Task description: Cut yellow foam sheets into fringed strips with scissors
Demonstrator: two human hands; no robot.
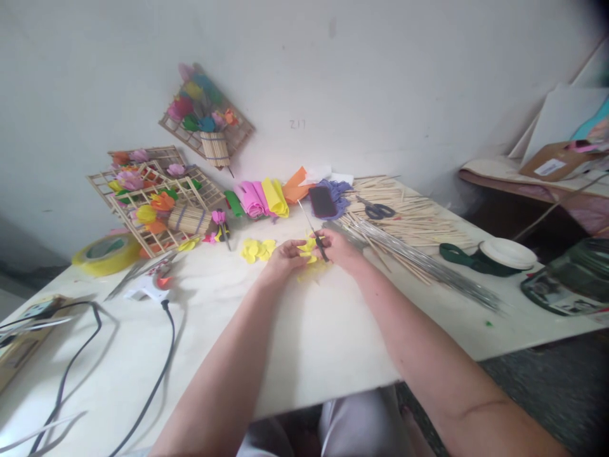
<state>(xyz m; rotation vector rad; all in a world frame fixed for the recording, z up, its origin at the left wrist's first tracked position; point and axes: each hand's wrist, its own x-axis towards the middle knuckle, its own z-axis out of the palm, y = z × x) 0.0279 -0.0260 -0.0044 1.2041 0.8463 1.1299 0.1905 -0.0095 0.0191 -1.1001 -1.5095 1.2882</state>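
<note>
My left hand (288, 255) pinches a small yellow crepe paper piece (308, 246) between thumb and fingers. Close against it, my right hand (334, 247) is closed round the dark handle of slim scissors (311, 227). Their thin metal blades point up and away to the left, and my fingers partly hide the handle. Left of my hands lies a small pile of cut yellow petals (257, 250). Yellow scraps (314, 273) are scattered on the white table (328, 343) just below my fingers.
Rolled crepe paper (252, 198), a phone (322, 202), other scissors (377, 210), wooden sticks (413, 222) and wires (428, 263) lie behind and right. A glue gun (151, 287) with its cord, yellow tape (107, 255) and flower lattices (157, 200) stand left. A jar (571, 279) sits far right.
</note>
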